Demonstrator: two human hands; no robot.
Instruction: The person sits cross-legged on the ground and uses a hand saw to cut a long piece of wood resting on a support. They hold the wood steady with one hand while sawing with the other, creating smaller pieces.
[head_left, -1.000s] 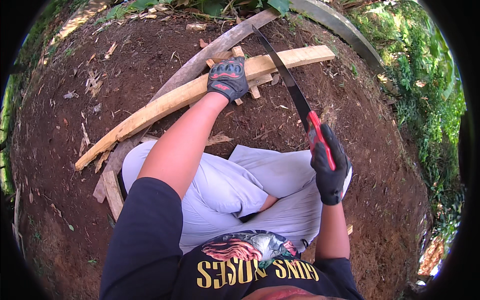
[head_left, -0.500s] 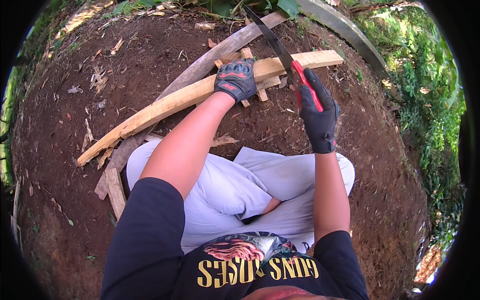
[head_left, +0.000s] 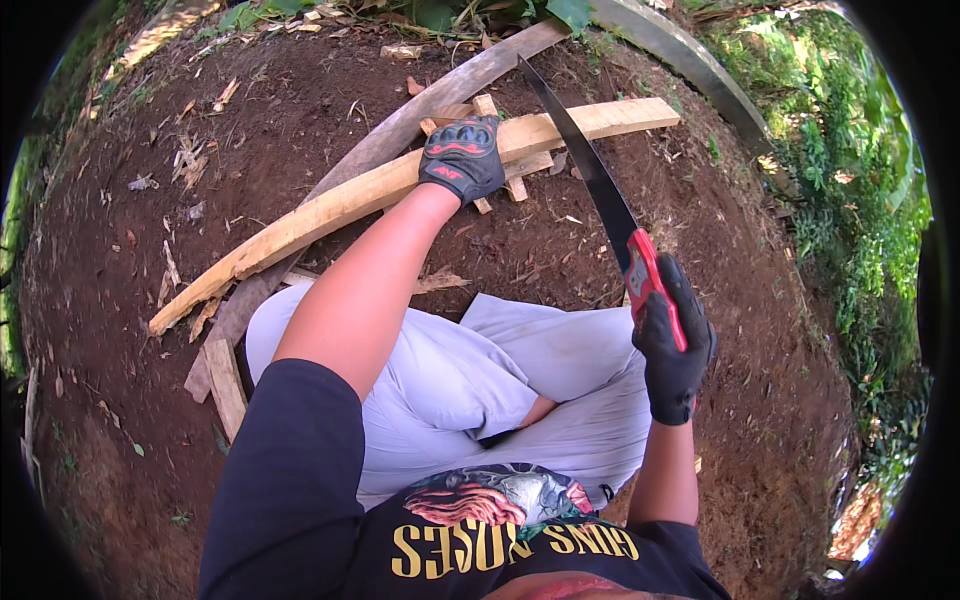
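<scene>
A long pale wooden beam [head_left: 330, 208] lies slantwise in front of me, its left end low and its right end farther off. My left hand [head_left: 461, 157], in a black glove with red trim, is closed over the beam near its middle and presses it down. Beneath it, small wooden strips [head_left: 515, 188] cross under the beam. In my gloved right hand [head_left: 676, 340] is a handsaw [head_left: 600, 185], gripped by its red handle. Its dark blade slants up and left across the beam, right of my left hand. Whether the teeth touch the wood I cannot tell.
A weathered grey-brown plank [head_left: 400, 125] runs behind and under the beam. A short wood offcut [head_left: 226, 385] lies by my left knee. Wood chips [head_left: 190, 160] are scattered over the brown soil [head_left: 110, 270]. Green plants [head_left: 850, 200] and a curved edging [head_left: 695, 65] border the right side.
My right hand has drawn the saw back toward me and slightly right, so more blade shows on the near side of the beam. My left hand stays on the beam.
</scene>
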